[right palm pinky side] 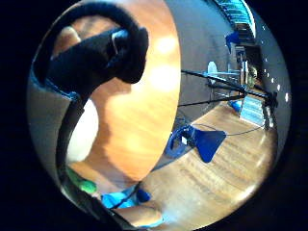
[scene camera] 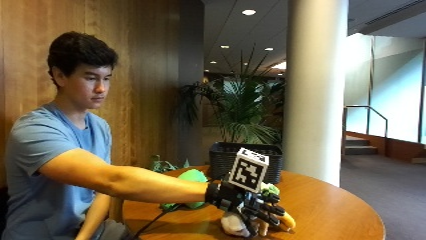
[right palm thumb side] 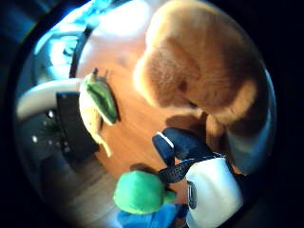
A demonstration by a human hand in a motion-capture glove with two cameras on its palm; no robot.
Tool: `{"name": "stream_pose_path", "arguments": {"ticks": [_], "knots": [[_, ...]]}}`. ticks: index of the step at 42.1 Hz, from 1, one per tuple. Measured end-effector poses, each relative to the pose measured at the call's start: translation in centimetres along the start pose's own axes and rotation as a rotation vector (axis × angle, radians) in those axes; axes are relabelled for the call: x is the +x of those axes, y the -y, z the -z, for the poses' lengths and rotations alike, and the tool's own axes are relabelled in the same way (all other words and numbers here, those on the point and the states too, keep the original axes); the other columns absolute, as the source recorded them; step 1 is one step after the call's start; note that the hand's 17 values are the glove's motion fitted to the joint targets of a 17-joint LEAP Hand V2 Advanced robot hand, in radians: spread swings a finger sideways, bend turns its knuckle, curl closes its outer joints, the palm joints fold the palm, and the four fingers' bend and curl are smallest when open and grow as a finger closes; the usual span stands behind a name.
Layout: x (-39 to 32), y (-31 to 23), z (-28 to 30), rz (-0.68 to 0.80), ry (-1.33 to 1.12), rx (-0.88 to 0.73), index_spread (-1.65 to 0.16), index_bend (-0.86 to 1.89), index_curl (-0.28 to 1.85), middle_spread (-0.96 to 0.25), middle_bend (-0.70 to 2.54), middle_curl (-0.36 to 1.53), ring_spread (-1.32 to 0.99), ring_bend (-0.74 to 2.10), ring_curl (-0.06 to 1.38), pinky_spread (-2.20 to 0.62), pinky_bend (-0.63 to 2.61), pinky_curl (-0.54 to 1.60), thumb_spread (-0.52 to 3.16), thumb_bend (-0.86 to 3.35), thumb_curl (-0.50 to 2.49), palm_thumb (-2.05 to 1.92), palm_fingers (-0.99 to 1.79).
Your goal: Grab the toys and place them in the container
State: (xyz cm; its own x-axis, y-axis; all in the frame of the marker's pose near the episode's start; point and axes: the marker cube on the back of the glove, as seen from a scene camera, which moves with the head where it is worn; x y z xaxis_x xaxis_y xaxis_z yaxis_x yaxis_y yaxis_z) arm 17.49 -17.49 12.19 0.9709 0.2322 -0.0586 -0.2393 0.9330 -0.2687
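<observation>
Gloved right hand (scene camera: 256,207) closes round a tan plush toy (right palm thumb side: 199,61).
It sits on the round table (scene camera: 333,210), near the black basket (scene camera: 246,160); a green toy (scene camera: 190,177) lies just beside.

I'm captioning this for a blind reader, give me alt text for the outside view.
A seated person's black-gloved right hand reaches down onto a pale plush toy on a round wooden table. A green plush toy and a dark woven basket sit behind it.

Round wooden table (scene camera: 333,210), glossy top. White cylindrical column (scene camera: 317,90) behind it. Potted palm plant (scene camera: 243,112) near wood-panelled wall (scene camera: 143,75). Blue chair (right palm pinky side: 202,142) on wooden floor (right palm pinky side: 216,178).
</observation>
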Motion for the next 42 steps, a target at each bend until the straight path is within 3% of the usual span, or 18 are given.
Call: {"name": "stream_pose_path", "arguments": {"ticks": [11,14,18,21,30,42], "knots": [[-0.6,1.2,-2.8,0.021,-0.021,0.007,-0.28,-0.03,0.06,0.05,0.09,0.19,0.05,0.33,0.28,-0.04,1.52,0.45,1.11,-0.02,0.28,0.10,-0.23],[-0.7,1.1,-2.8,0.029,-0.013,0.006,-0.28,-0.12,0.01,0.06,0.08,0.17,0.04,0.70,0.37,-0.11,1.60,0.46,1.16,0.03,0.29,0.18,-0.08],[-0.2,1.0,-2.9,0.052,-0.111,0.018,-0.28,-0.10,-0.02,0.07,0.20,0.20,0.01,0.93,0.43,-0.15,1.62,0.46,1.27,0.10,0.30,0.30,-0.05],[0.5,0.8,-2.7,0.065,-0.227,0.056,-0.29,-0.05,-0.02,0.07,0.35,0.26,-0.03,1.05,0.47,-0.17,1.58,0.44,1.36,0.19,0.33,0.43,0.06],[-1.3,0.0,-0.7,0.016,0.033,0.101,-0.34,0.21,0.03,-0.03,0.53,0.33,-0.18,1.33,0.50,-0.26,1.34,0.35,1.54,0.38,0.42,0.70,0.58],[-1.6,-2.9,6.7,-0.040,0.067,0.161,-0.35,0.43,0.14,-0.17,0.53,0.38,-0.27,1.28,0.48,-0.34,1.08,0.30,1.59,0.49,0.59,0.86,0.88]]}}
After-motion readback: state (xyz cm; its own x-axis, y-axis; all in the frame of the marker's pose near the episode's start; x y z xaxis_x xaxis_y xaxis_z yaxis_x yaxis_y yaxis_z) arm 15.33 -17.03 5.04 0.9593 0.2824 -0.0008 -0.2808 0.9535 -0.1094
